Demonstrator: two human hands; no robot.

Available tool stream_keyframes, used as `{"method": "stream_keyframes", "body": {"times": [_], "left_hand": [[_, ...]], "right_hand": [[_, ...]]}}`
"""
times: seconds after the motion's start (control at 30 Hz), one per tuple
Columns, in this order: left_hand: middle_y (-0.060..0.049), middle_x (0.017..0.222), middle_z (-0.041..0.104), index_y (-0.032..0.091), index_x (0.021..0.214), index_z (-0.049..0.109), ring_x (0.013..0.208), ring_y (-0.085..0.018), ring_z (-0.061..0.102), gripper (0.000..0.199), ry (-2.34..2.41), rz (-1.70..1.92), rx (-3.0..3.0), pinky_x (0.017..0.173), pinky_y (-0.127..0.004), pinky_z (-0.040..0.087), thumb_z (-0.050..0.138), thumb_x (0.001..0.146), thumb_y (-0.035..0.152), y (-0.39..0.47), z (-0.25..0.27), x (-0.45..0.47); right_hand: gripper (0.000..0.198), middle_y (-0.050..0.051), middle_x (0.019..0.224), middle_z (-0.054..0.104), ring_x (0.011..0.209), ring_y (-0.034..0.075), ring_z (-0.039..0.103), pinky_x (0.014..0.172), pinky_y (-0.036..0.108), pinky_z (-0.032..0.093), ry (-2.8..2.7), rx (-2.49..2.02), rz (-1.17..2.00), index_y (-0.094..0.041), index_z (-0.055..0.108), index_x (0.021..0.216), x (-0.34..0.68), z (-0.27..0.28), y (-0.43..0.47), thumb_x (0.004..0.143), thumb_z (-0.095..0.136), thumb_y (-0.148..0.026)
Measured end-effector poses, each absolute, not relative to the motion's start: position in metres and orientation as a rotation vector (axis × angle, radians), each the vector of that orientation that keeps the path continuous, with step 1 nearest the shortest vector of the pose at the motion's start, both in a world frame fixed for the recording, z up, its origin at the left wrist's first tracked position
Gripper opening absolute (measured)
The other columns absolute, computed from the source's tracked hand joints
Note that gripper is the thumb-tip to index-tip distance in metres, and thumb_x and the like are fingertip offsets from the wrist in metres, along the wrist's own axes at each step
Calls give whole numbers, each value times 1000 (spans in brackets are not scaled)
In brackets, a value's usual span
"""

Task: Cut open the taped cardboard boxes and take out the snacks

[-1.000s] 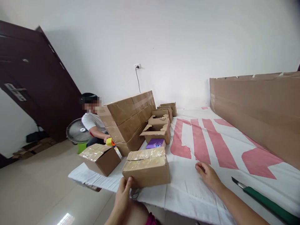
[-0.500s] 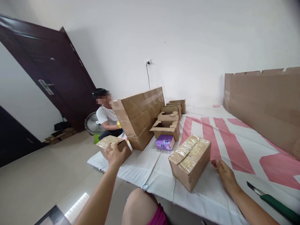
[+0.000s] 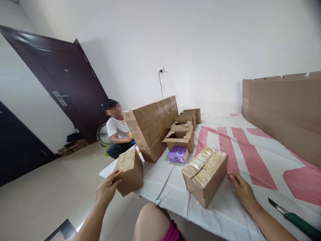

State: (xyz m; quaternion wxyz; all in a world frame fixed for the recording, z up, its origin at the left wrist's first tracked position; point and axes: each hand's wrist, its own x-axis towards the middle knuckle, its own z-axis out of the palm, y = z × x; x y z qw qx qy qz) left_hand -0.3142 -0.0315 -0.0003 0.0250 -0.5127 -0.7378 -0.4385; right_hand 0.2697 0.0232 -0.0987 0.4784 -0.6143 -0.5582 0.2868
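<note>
My left hand (image 3: 107, 189) grips a small taped cardboard box (image 3: 130, 170), which is tipped up at the near-left corner of the white and red sheet (image 3: 250, 167). My right hand (image 3: 241, 190) rests flat on the sheet, its fingertips against the right side of a second taped box (image 3: 205, 174) that lies angled in front of me. A purple box (image 3: 178, 154) sits just behind, near several open cartons (image 3: 180, 137). A green-handled knife (image 3: 293, 219) lies to the right of my right arm.
A stack of large sealed cartons (image 3: 152, 127) stands at the back left. Behind it another person (image 3: 116, 130) in a white shirt sits low beside a fan. A tall cardboard sheet (image 3: 283, 110) lines the right side. A dark door (image 3: 62, 90) stands open on the left.
My left hand left the front box, reached to the small box at the left corner and tipped it up. The front box was turned and now lies angled by my right hand.
</note>
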Motion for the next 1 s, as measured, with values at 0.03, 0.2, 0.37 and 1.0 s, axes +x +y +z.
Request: {"method": "stream_keyframes", "body": {"times": [0.03,0.2,0.37,1.0], "left_hand": [[-4,130,64,25,104,73,122,-27,56,38,-2251,-1364,-1644,106,-39,44,62,70,39,-45,-2,-315],[-5,128,65,28,99,76,119,-31,59,38,-2196,-1364,-1977,100,-43,49,67,70,52,-105,4,-309],[-9,127,65,29,93,78,120,-34,58,32,-2191,-1413,-2260,95,-43,53,72,69,51,-114,25,-293],[-9,116,55,26,107,55,120,-29,50,20,-1683,-1734,-1867,103,-49,41,50,88,31,-50,-27,-125]], "right_hand": [[49,6,84,72,80,25,65,67,33,49,-1358,-1499,702,-21,64,88,269,-98,23,80,42,-64],[48,5,87,72,81,25,66,69,33,49,-1310,-1505,713,-21,64,88,268,-96,23,78,44,-64],[47,6,86,72,82,25,65,72,34,48,-1308,-1500,654,-21,64,85,268,-94,23,78,43,-63],[62,17,127,60,118,30,56,100,47,44,-1172,-1423,677,-17,55,119,269,-101,30,81,43,-65]]}}
